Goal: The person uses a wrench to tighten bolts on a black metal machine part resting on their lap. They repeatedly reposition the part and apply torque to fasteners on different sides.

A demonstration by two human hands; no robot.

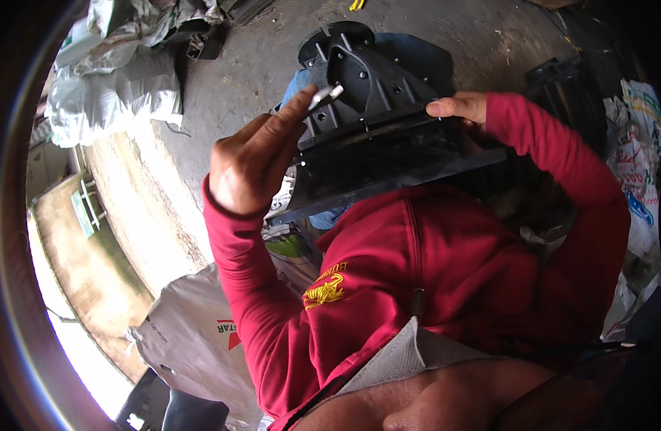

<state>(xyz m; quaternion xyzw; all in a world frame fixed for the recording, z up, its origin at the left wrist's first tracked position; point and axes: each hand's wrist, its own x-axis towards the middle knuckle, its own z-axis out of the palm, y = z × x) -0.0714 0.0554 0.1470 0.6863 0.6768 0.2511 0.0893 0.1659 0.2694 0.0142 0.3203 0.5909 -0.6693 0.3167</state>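
Note:
A black moulded plastic part [359, 97] with ribs, several small holes and a round flange at its far end rests over my blue-jeaned legs. Its wide near side forms a dark box-like frame [388, 169]. My left hand [251, 161] is above the part's left side, fingers pinched on a short, pale, stick-like thing [326, 96] whose kind I cannot make out. At the right end of the part's ridge, my right hand [465, 109] grips the edge, thumb on top. Its other fingers are mostly hidden behind the part.
Clear plastic-wrapped bundles [118, 97] lie at the far left. A large pale sack [194, 345] is close on my left. Printed plastic bags [636, 172] and a dark part [567, 93] stand to the right. A small yellow thing [357, 4] lies on the grey floor [481, 43].

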